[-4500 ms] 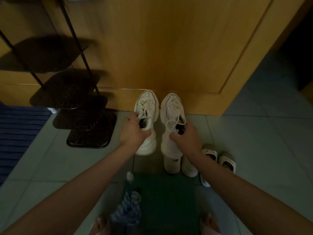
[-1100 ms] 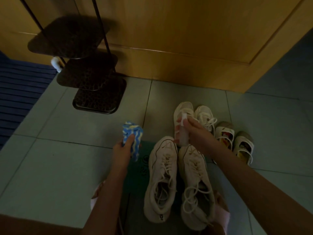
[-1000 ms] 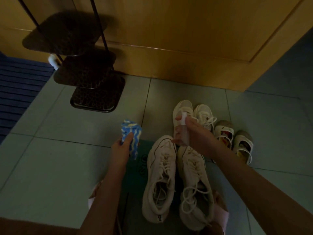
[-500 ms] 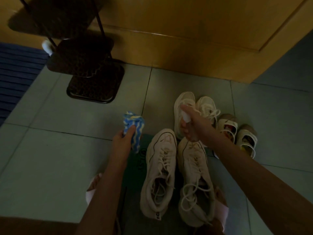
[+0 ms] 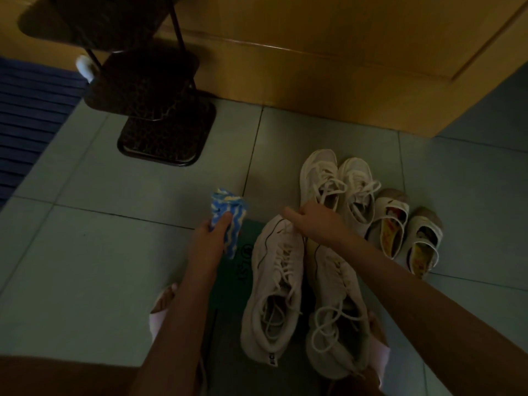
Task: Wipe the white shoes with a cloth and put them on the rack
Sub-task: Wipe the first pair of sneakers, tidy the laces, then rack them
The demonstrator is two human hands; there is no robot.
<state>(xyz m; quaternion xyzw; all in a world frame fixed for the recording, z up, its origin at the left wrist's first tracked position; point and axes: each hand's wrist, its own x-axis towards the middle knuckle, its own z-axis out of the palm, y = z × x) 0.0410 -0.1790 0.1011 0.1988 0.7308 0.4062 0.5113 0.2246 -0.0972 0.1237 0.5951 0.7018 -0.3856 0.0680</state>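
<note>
Beneath the two hands, a pair of white shoes was laid side by side on a dark green mat (image 5: 231, 267), toes pointing away from the person. The left shoe (image 5: 274, 290) and the right shoe (image 5: 337, 310) were touching along their inner edges, with laces loose.

The left hand (image 5: 210, 238) was closed around a blue-and-yellow patterned cloth (image 5: 228, 221), which was held bunched just to the left of the left shoe's toe and apart from it. The cloth was not in contact with either shoe.

The right hand (image 5: 317, 221) was positioned over the toes of the pair, fingers curled and the index finger extended to the left. Whether anything was gripped in it could not be determined from the head view.

Just beyond the right hand, a second pair of white sneakers (image 5: 337, 187) was placed on the tiled floor (image 5: 85, 252). To the right of that hand, a pair of small strapped shoes (image 5: 405, 235) was set on the tiles.

Well beyond and to the left of the left hand, a dark tiered rack (image 5: 160, 115) was standing against a wooden door (image 5: 314, 52). No shoes could be seen on the visible tiers. A blue ribbed mat (image 5: 25, 118) was lying at the far left.
</note>
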